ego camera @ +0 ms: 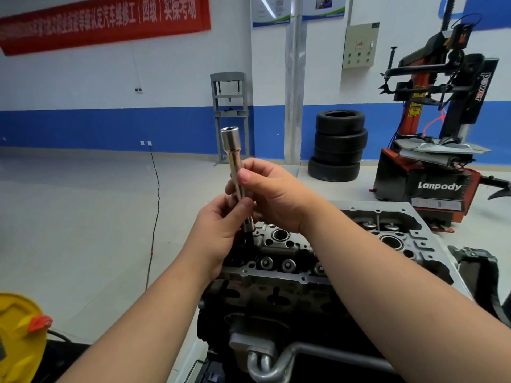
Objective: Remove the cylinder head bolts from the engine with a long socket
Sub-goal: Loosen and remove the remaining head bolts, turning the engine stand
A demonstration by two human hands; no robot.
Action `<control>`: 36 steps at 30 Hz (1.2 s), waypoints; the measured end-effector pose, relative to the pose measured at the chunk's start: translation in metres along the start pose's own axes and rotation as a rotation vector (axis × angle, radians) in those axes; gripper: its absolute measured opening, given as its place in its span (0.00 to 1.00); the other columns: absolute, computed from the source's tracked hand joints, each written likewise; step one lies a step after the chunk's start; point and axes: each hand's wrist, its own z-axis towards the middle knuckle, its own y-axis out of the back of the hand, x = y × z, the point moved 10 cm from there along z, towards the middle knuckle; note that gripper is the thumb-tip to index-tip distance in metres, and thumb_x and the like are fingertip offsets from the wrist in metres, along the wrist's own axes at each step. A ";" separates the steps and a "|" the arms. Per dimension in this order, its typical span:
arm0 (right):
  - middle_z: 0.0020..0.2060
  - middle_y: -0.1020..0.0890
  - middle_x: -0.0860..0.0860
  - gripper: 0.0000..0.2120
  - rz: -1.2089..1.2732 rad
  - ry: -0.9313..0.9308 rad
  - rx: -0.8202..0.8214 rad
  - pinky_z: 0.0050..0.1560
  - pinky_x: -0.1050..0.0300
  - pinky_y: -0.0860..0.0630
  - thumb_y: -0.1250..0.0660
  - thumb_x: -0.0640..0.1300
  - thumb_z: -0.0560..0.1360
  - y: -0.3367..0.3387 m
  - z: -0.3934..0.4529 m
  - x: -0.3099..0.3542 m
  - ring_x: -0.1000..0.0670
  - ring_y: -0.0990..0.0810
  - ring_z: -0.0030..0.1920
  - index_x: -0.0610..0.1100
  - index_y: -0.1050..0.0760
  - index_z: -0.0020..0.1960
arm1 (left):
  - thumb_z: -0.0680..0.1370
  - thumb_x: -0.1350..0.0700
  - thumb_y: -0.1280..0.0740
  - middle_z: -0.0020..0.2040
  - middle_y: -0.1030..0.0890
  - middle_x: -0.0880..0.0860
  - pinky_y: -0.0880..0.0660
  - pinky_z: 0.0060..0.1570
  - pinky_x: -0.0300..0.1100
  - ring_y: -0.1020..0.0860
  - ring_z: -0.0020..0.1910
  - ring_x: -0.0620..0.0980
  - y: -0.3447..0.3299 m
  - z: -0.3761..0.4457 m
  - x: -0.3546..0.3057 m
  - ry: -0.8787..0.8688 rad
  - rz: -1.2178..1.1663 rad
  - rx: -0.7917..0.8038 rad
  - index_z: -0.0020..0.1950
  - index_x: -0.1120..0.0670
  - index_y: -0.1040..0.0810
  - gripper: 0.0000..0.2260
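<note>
A long chrome socket (233, 158) is held nearly upright in the air above the engine, with its open end pointing up. My right hand (273, 194) pinches its middle with thumb and fingers. My left hand (221, 228) grips its lower part, where a darker piece shows below my fingers. Under both hands sits the engine's cylinder head (304, 252), grey aluminium with round valve bores and bolt holes along its top. No loose bolt is visible.
A stack of black tyres (338, 145) stands on the floor behind. A red and black tyre changer (431, 150) fills the right side. A yellow container (19, 335) is at the lower left. A black cable (156, 205) runs across the floor.
</note>
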 end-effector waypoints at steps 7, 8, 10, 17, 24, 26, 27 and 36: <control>0.43 0.14 0.48 0.15 -0.025 -0.085 0.042 0.31 0.62 0.25 0.37 0.55 0.78 -0.004 -0.003 -0.005 0.53 0.18 0.37 0.44 0.18 0.47 | 0.74 0.40 0.34 0.48 0.13 0.56 0.18 0.48 0.42 0.15 0.46 0.52 0.002 -0.002 0.006 0.045 -0.061 0.089 0.50 0.54 0.14 0.19; 0.44 0.14 0.49 0.16 -0.027 -0.096 0.054 0.30 0.62 0.26 0.37 0.56 0.78 -0.005 -0.003 -0.006 0.53 0.19 0.37 0.45 0.18 0.48 | 0.75 0.42 0.34 0.47 0.13 0.57 0.18 0.47 0.42 0.15 0.45 0.52 0.002 -0.003 0.007 0.057 -0.078 0.099 0.48 0.54 0.13 0.18; 0.45 0.14 0.50 0.16 -0.020 -0.089 0.052 0.30 0.63 0.28 0.38 0.56 0.78 -0.005 -0.003 -0.005 0.54 0.20 0.37 0.46 0.19 0.50 | 0.74 0.42 0.33 0.43 0.14 0.56 0.18 0.45 0.42 0.15 0.42 0.51 0.001 -0.003 0.007 0.063 -0.074 0.096 0.45 0.52 0.12 0.16; 0.37 0.18 0.50 0.11 -0.063 0.044 -0.103 0.33 0.55 0.33 0.27 0.52 0.73 0.007 -0.001 0.004 0.50 0.23 0.35 0.46 0.24 0.41 | 0.68 0.39 0.29 0.41 0.14 0.54 0.22 0.52 0.52 0.16 0.41 0.48 -0.002 -0.003 0.000 0.045 -0.032 0.039 0.49 0.55 0.16 0.21; 0.41 0.16 0.50 0.17 -0.047 -0.047 0.033 0.28 0.62 0.30 0.39 0.56 0.80 -0.003 -0.004 0.000 0.54 0.23 0.31 0.44 0.21 0.47 | 0.74 0.42 0.33 0.43 0.14 0.53 0.20 0.46 0.40 0.16 0.43 0.47 -0.004 -0.001 0.005 0.034 -0.026 0.108 0.49 0.53 0.15 0.16; 0.41 0.16 0.52 0.18 -0.042 -0.086 0.052 0.26 0.63 0.32 0.41 0.57 0.81 -0.004 -0.004 -0.003 0.56 0.25 0.29 0.45 0.21 0.49 | 0.77 0.41 0.34 0.45 0.14 0.56 0.20 0.46 0.40 0.15 0.44 0.50 -0.004 -0.002 0.005 0.047 -0.045 0.134 0.47 0.53 0.14 0.17; 0.41 0.16 0.52 0.18 -0.032 -0.097 0.053 0.26 0.63 0.32 0.41 0.57 0.81 -0.004 -0.004 -0.004 0.56 0.26 0.29 0.45 0.21 0.51 | 0.76 0.41 0.33 0.44 0.14 0.56 0.20 0.45 0.40 0.16 0.43 0.50 -0.004 -0.002 0.005 0.049 -0.047 0.138 0.46 0.53 0.14 0.17; 0.39 0.17 0.47 0.04 -0.013 0.018 0.055 0.28 0.62 0.29 0.33 0.45 0.77 -0.004 0.001 -0.001 0.49 0.20 0.37 0.45 0.24 0.45 | 0.68 0.43 0.30 0.38 0.15 0.49 0.21 0.43 0.39 0.17 0.38 0.44 -0.006 -0.001 -0.001 0.002 -0.013 0.083 0.51 0.56 0.19 0.19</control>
